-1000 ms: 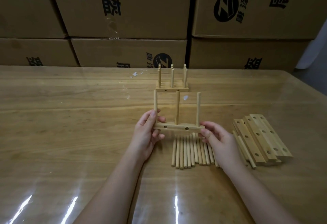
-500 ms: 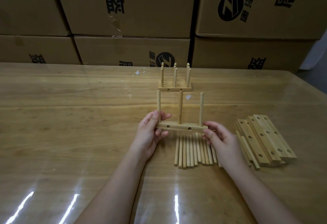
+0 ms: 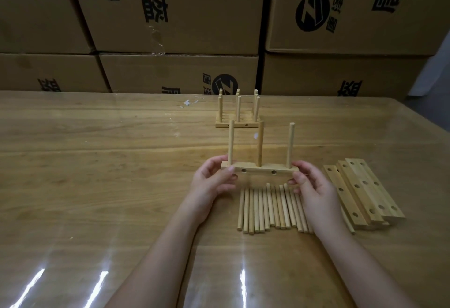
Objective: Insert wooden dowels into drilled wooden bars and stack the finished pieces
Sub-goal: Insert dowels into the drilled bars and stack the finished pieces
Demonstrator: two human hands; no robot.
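A drilled wooden bar (image 3: 259,171) with three upright dowels in its top is held level above the table. My left hand (image 3: 213,181) pinches its left end and my right hand (image 3: 310,186) pinches its right end. Two side holes show on the bar's front face. Below it several loose dowels (image 3: 270,208) lie side by side on the table. Behind, finished pieces (image 3: 237,119) with upright dowels stand together. Bare drilled bars (image 3: 362,191) lie in a pile to the right of my right hand.
The wooden table (image 3: 97,161) has a glossy clear cover with light reflections near me. Stacked cardboard boxes (image 3: 194,15) form a wall along its far edge. The table's right edge (image 3: 433,127) runs diagonally past the bar pile.
The bar with its three dowels has risen slightly off the table between both hands. My right thumb and fingers now close more firmly round its right end.
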